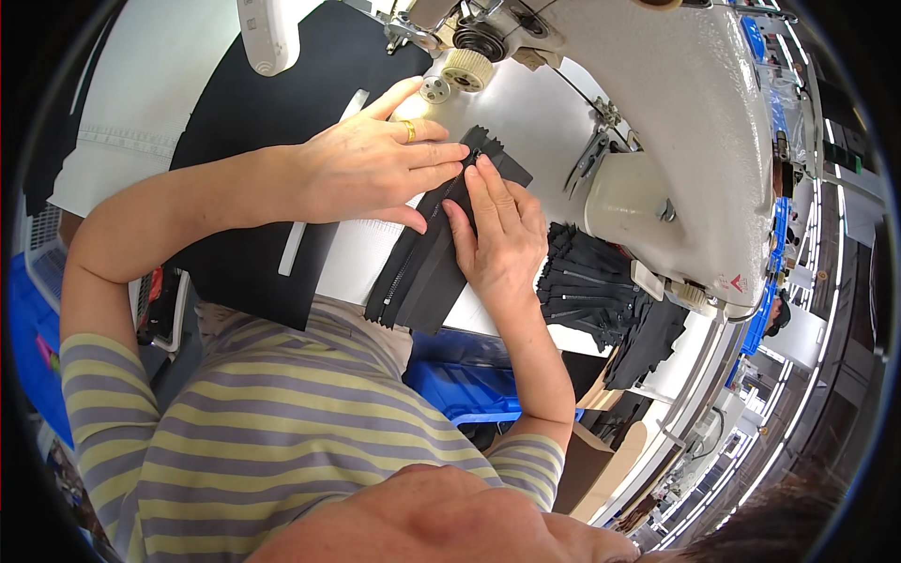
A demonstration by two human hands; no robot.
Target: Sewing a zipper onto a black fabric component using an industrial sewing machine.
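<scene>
A black zipper strip (402, 272) lies slanted over a black fabric piece (434, 281) on the white work surface. My left hand (375, 159), with a gold ring, reaches across from the left; its fingers are stretched out and their tips meet the zipper's upper end. Flat on the same piece rests my right hand (502, 230), its fingertips close to the left hand's near the zipper teeth. Just beyond my left hand sits the knurled roller (466, 71) of a sewing machine (657, 75). What lies beneath my palms is hidden.
A large black panel (235, 216) with a white strip spreads at the left. Right of my hand lies a pile of black zippers (601, 300), near the machine's post. Snips (587, 159) lie beside the machine bed. Below the table edge is a blue bin (465, 389).
</scene>
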